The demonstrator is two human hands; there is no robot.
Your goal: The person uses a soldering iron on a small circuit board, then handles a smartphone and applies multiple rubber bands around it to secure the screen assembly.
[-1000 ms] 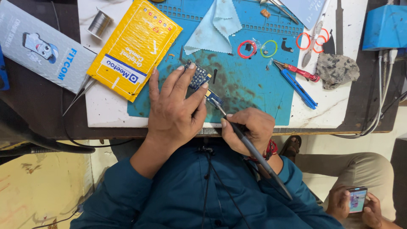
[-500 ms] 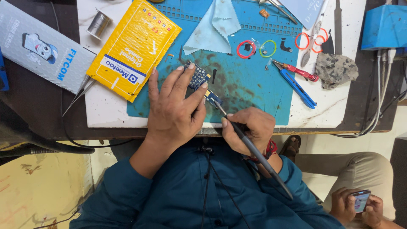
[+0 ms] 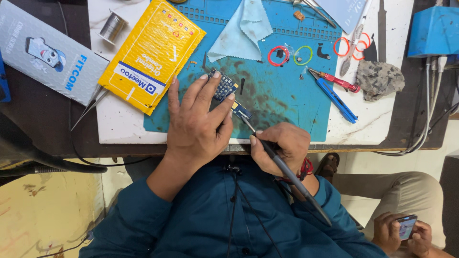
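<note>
On the blue mat (image 3: 287, 105), left hand (image 3: 198, 122) fingers pin the small, light, fragile circuit board (image 3: 224, 87) by its edges; at 4 o'clock, right hand (image 3: 277, 148) fingers clench the soldering iron (image 3: 287, 172).

The person wears a dark teal long-sleeved shirt with a buttoned front placket. Both sleeves end at the wrists, leaving the left hand (image 3: 198, 125) and right hand (image 3: 278, 147) bare. A red band circles the right wrist.
</note>
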